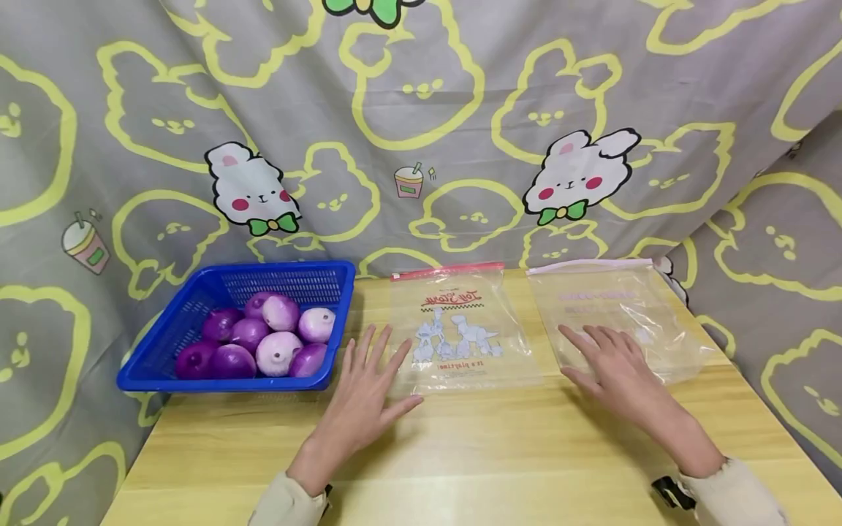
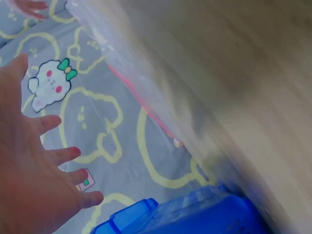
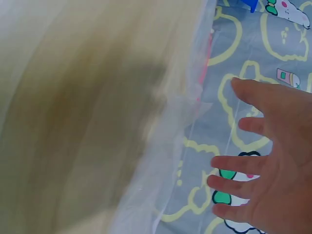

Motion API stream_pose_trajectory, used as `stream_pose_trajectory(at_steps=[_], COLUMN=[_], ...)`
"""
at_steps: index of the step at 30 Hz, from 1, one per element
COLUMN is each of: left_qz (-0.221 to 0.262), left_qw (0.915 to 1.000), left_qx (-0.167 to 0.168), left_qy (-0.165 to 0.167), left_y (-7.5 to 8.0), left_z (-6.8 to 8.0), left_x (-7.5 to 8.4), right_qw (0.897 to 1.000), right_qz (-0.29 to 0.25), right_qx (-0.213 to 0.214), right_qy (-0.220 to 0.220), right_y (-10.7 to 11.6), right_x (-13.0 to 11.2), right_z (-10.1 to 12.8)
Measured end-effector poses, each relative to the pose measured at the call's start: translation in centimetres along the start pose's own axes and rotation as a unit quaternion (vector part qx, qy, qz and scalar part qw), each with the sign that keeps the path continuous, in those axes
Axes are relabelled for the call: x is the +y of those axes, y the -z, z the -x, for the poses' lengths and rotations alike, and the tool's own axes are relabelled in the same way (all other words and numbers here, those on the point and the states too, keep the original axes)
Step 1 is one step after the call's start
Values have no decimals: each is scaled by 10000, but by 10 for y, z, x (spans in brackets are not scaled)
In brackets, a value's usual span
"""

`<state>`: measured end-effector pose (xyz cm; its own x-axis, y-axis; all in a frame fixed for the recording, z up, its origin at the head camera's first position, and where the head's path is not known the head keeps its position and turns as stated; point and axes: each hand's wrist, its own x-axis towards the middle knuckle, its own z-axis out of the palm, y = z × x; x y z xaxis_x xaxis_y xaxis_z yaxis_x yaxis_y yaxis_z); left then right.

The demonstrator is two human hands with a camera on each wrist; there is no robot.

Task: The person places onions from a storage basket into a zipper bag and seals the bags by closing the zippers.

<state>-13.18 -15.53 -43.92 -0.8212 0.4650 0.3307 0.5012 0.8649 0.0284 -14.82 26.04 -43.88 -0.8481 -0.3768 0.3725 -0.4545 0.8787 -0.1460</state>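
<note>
My left hand [image 1: 362,402] has its fingers spread, between the blue basket [image 1: 237,383] and a clear zip bag [image 1: 460,372] with a red top strip and printed cartoon figures. In the left wrist view the palm of that left hand [image 2: 34,161] shows nothing held. Fingers straight, my right hand [image 1: 618,369] overlaps the lower left part of a second clear zip bag [image 1: 592,281] with a pale pink strip. The right wrist view shows the right hand [image 3: 273,170] bare, its fingers apart. Several purple onions [image 1: 250,334] fill the basket. Both bags lie flat.
The wooden table [image 1: 460,460] carries the basket at its back left and the two bags side by side along the back. Behind them hangs a grey curtain [image 1: 454,212] with yellow outlines and white rabbits, continuing around both sides.
</note>
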Motion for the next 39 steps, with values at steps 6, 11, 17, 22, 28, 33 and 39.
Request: stream_pose_trajectory(at_steps=[6, 11, 17, 22, 28, 33, 39], left_qz=[315, 401, 441, 599, 929, 1114, 1606], left_qw=[9995, 9991, 9989, 9981, 9952, 9928, 9857], left_qx=[-23, 99, 4, -63, -245, -259, -312], left_qy=[-9, -98, -126, -139, -195, -361, -404], left_y=[2, 4, 3, 3, 3, 2, 4], left_z=[-2, -3, -4, -6, -6, -6, -6], left_x=[5, 9, 13, 18, 23, 26, 30], right_qw=[9987, 9995, 9996, 9983, 9987, 9994, 9983], right_qz=[2, 15, 48, -18, 11, 40, 17], right_qx=[-453, -305, -262, -542, -424, -101, 382], right_qy=[-228, -111, -74, -232, -300, -331, -444], right_y=[-4, -8, -13, -14, -14, -11, -5], right_x=[6, 10, 13, 13, 11, 9, 6], right_z=[4, 7, 8, 10, 10, 8, 3])
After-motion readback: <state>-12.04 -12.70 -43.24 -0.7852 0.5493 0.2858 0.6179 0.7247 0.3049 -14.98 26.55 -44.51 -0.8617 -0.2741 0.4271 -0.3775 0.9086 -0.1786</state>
